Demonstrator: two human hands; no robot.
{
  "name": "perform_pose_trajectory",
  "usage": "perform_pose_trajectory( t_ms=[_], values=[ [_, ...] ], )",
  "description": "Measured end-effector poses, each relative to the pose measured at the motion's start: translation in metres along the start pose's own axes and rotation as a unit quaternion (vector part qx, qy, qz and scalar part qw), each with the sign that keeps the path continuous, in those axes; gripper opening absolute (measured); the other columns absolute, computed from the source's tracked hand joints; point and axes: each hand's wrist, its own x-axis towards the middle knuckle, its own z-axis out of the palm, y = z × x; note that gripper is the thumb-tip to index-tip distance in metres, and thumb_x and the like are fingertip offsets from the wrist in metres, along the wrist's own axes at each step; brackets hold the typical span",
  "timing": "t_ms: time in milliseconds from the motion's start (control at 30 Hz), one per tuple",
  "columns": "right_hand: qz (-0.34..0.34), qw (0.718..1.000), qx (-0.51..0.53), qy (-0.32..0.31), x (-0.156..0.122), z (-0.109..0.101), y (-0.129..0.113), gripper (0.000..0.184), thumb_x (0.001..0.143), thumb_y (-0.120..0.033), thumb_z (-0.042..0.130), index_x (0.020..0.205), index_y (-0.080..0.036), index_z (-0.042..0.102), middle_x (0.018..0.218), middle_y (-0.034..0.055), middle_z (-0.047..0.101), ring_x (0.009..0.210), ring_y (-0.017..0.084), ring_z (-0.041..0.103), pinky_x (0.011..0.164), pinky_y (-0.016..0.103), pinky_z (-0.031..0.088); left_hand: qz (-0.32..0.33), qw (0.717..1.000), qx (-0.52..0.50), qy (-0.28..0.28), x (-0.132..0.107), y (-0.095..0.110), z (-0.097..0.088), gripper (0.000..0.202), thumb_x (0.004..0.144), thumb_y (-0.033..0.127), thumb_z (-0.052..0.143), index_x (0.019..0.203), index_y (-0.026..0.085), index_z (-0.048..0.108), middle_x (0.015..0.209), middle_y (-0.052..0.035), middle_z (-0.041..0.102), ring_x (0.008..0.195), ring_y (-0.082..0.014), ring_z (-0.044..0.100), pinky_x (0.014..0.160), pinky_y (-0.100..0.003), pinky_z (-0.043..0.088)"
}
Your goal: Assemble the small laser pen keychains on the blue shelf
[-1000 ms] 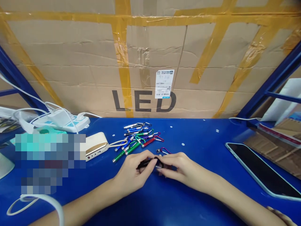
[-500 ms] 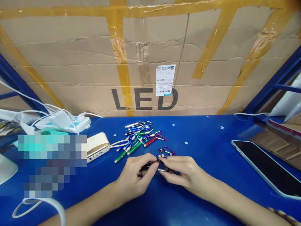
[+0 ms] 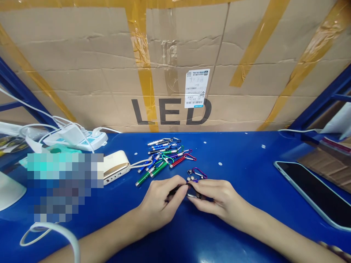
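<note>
dark mini torch (image 3: 178,190) sits betw both hands, low over the blue bench (image 3: 236,153); fingers hide most of it, so type is hard to tell. left hand (image 3: 160,204) pinches the barrel w/ fingertips, right hand (image 3: 219,197) grips the silver end, a firm hold for small parts. just beyond: purple carabiner (image 3: 199,172), tiny button cells (image 3: 189,178), pile of keychain pens (image 3: 164,157).
</note>
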Motion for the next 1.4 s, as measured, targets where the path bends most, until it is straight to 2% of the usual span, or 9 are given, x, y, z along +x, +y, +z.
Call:
perform_pose_trajectory(
  t_ms=[233,367,533,833,1033,1167,1267,1333,1400],
  values=[
    [0.010,0.999,-0.008,0.043,-0.001,0.001,-0.004,0.033,0.092,-0.029,0.039,0.079,-0.016,0.066,0.060,0.0020,0.051,0.052,0.011,0.043,0.049,0.022,0.040,0.028,0.999,0.020,0.002,-0.001,0.001,0.000,0.021,0.090,0.027,0.037,0.081,0.018,0.053,0.055,0.0043,0.044,0.042,-0.0058,0.034,0.042,-0.018,0.030],
    [0.041,0.997,0.000,0.065,0.000,0.000,-0.002,0.031,0.092,-0.030,0.040,0.086,-0.014,0.067,0.062,0.0025,0.054,0.054,0.011,0.045,0.051,0.022,0.042,-0.015,0.999,0.028,-0.001,0.001,0.001,0.000,0.017,0.089,0.028,0.038,0.085,0.019,0.051,0.060,0.0041,0.050,0.047,-0.0071,0.041,0.047,-0.018,0.035],
    [0.067,0.991,-0.027,0.116,0.002,-0.003,0.001,0.036,0.092,-0.033,0.038,0.082,-0.015,0.067,0.064,0.0039,0.056,0.054,0.011,0.047,0.050,0.022,0.042,-0.066,0.998,0.013,-0.011,0.001,0.001,0.002,0.017,0.090,0.032,0.037,0.096,0.021,0.050,0.058,0.0050,0.048,0.049,-0.0092,0.043,0.048,-0.019,0.034],
    [0.051,0.989,-0.061,0.121,0.001,-0.002,-0.001,0.035,0.093,-0.031,0.037,0.080,-0.012,0.065,0.061,0.0026,0.052,0.051,0.010,0.046,0.048,0.020,0.039,-0.097,0.994,-0.020,-0.051,0.003,0.003,0.005,0.013,0.087,0.030,0.039,0.083,0.020,0.045,0.048,0.0096,0.032,0.042,-0.0069,0.025,0.044,-0.020,0.021],
    [0.071,0.988,-0.034,0.132,0.001,0.002,0.001,0.032,0.092,-0.028,0.040,0.076,-0.013,0.064,0.061,0.0016,0.053,0.052,0.010,0.047,0.048,0.020,0.039,-0.164,0.972,-0.130,-0.108,0.000,0.010,0.009,0.018,0.088,0.035,0.037,0.079,0.020,0.041,0.045,0.0111,0.028,0.040,-0.0060,0.022,0.042,-0.019,0.018],
    [0.091,0.982,-0.068,0.150,0.003,-0.005,0.012,0.026,0.090,-0.028,0.044,0.082,-0.013,0.064,0.064,0.0019,0.056,0.054,0.010,0.048,0.052,0.020,0.040,-0.138,0.972,-0.124,-0.141,-0.006,0.016,0.009,0.017,0.089,0.035,0.037,0.087,0.020,0.045,0.047,0.0103,0.027,0.042,-0.0064,0.022,0.044,-0.020,0.018],
    [0.126,0.971,-0.130,0.157,0.006,-0.016,0.026,0.027,0.089,-0.031,0.046,0.082,-0.012,0.064,0.060,0.0009,0.054,0.051,0.011,0.046,0.051,0.021,0.037,-0.172,0.969,-0.142,-0.110,-0.007,0.013,0.009,0.019,0.090,0.039,0.034,0.094,0.022,0.043,0.048,0.0099,0.027,0.043,-0.0075,0.023,0.044,-0.021,0.018],
    [0.173,0.960,-0.186,0.118,0.007,-0.023,0.035,0.030,0.089,-0.033,0.045,0.077,-0.014,0.064,0.056,0.0002,0.053,0.049,0.011,0.046,0.049,0.022,0.035,-0.205,0.963,-0.160,-0.066,-0.005,0.010,0.010,0.021,0.089,0.042,0.033,0.092,0.023,0.040,0.049,0.0096,0.029,0.044,-0.0081,0.026,0.045,-0.020,0.021],
    [0.224,0.945,-0.231,0.059,0.008,-0.028,0.040,0.026,0.088,-0.033,0.046,0.087,-0.016,0.065,0.060,0.0008,0.058,0.051,0.012,0.051,0.048,0.022,0.033,-0.226,0.959,-0.166,-0.034,-0.002,0.006,0.010,0.021,0.089,0.044,0.032,0.089,0.023,0.038,0.051,0.0092,0.031,0.045,-0.0085,0.027,0.046,-0.020,0.023]
  ],
)
